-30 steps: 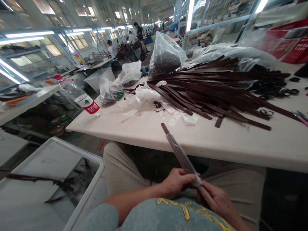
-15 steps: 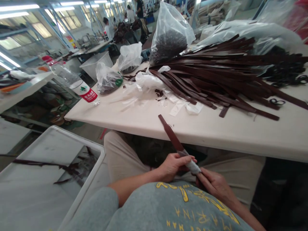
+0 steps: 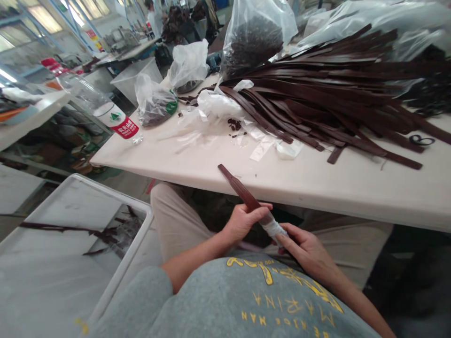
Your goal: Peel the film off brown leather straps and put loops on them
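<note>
Brown strap (image 3: 242, 190): before the table (image 3: 158, 157), tip overlapping its near edge; left hand (image 3: 242, 223): clamped around the strap; right hand (image 3: 303, 243): pinched on bunched clear wrap (image 3: 274, 228) at the strap's lower end; loose brown straps (image 3: 317, 105): heaped on the table

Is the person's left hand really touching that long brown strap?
Touching. The head view shows it: the left hand has its thumb lying across the brown strap, with fingertips showing at the strap's far edge.
</note>
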Tool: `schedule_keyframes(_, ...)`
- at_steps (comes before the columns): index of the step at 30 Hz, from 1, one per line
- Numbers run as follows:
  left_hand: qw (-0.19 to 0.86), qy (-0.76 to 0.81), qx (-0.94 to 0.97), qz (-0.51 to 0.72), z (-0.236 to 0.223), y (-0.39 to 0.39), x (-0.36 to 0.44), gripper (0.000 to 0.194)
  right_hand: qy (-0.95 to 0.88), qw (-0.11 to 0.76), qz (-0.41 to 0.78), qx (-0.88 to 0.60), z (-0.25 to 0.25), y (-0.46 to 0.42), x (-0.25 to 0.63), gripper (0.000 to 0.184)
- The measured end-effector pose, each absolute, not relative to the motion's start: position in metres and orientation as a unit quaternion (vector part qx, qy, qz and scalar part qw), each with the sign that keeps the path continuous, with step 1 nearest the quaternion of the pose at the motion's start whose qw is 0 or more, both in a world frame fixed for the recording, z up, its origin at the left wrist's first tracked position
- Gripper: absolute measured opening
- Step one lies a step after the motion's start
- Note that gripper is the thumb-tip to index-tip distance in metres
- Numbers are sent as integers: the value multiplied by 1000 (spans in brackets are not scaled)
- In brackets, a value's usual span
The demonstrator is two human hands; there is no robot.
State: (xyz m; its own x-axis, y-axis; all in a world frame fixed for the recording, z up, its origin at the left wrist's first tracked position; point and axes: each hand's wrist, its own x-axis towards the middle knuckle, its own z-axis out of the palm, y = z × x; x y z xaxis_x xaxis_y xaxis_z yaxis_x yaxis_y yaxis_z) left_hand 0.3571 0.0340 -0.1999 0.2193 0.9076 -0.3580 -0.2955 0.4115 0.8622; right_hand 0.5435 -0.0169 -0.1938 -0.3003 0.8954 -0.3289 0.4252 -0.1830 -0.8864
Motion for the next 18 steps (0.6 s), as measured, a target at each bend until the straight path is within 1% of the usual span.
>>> schedule_keyframes(2,663,475,310,488,-199,50,343,38,-625,199,513,-553,-193,-18,547,36)
schedule_keyframes(4,637,488,297,518,-198,65,325,39,-651,182,482,-558,-192,-19,555,35)
schedule_keyframes(6,629,502,315,503,-197,77,310,40,-685,173,435,-558,-190,-18,566,33)
schedule_keyframes(8,632,514,349,463,-196,82,300,39,-723,177,376,-553,-188,-16,577,31)
schedule_keyframes(10,637,521,375,427,-196,84,297,39,-760,195,295,-546,-185,-12,586,30)
schedule_keyframes(13,663,508,378,398,-195,83,299,41,-803,214,136,-539,-177,-6,596,33)
schedule_keyframes(16,698,485,338,404,-194,82,303,40,-809,202,-17,-551,-171,-2,602,35)
schedule_keyframes(18,717,465,305,421,-193,82,304,43,-799,198,-77,-562,-172,0,603,33)
